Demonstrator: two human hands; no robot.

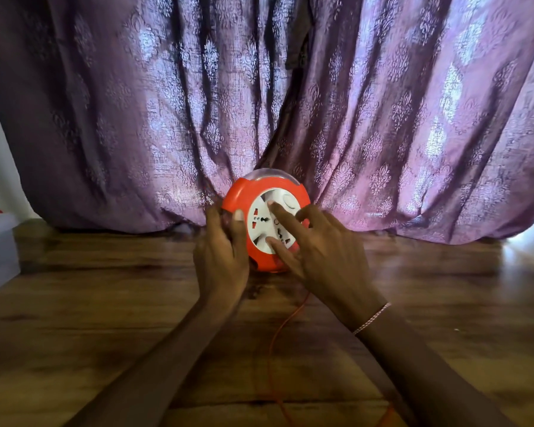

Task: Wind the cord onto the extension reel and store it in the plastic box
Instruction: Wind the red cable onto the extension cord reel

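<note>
1. Against the purple patterned curtain (383,118), your round orange-and-white plastic extension reel (261,192) stands on edge on the wooden floor (74,303).
2. Your left hand (221,257) clasps its rim, steadying it.
3. Your right hand (327,257), fingers spread, presses the white face, probably to turn it.
4. Thin orange cord (273,337) trails toward you, unwound.

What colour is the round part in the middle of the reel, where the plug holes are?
White, with red inside the holes, ringed by the orange-red reel. The head view shows the socket face clearly.

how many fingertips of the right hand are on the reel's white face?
2. On the white socket face of the reel, one fingertip of the right hand presses near the top and one near the bottom. The curled fingers may hide more contact.
</note>
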